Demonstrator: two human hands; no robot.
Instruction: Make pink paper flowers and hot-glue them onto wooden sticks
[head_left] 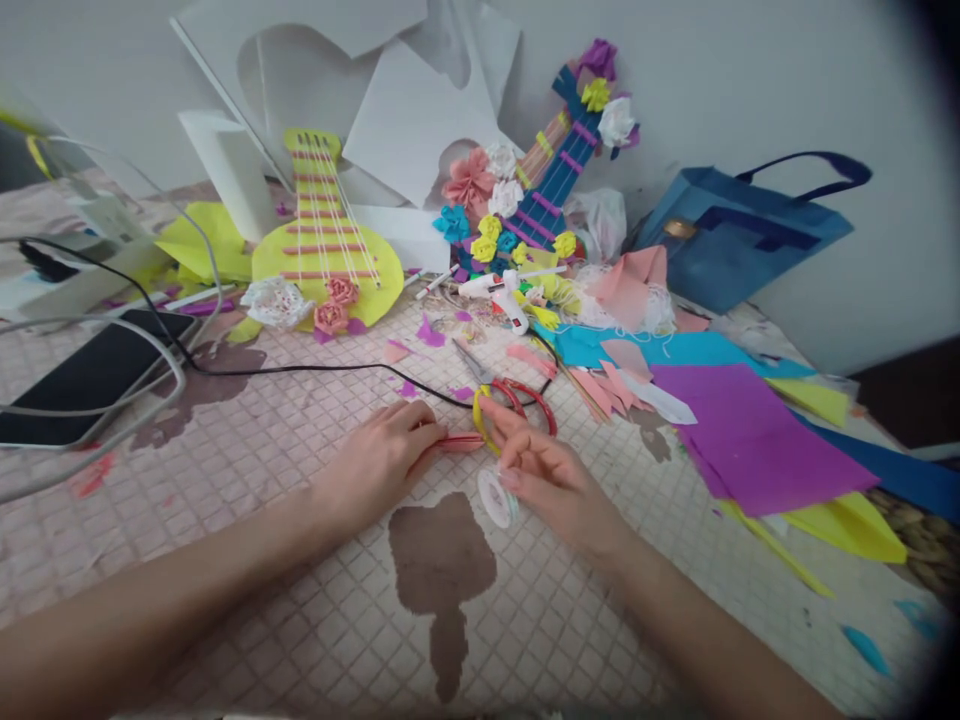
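My left hand rests on the patterned tabletop with its fingers closed on a narrow, folded piece of pink paper. The pink paper's free end points toward my right hand. Between the thumb and fingers of that hand is a small white spool, tilted just above the table. A curved yellow strip lies along my right index fingertip; whether the finger grips or only touches it, I cannot tell. Just beyond the fingertips are red-handled scissors, their blades pointing away to the left.
A yellow paper guitar and a blue one with paper flowers stand at the back. A white glue gun lies before them, its black cable crossing the table. Purple sheets are at right, a phone at left.
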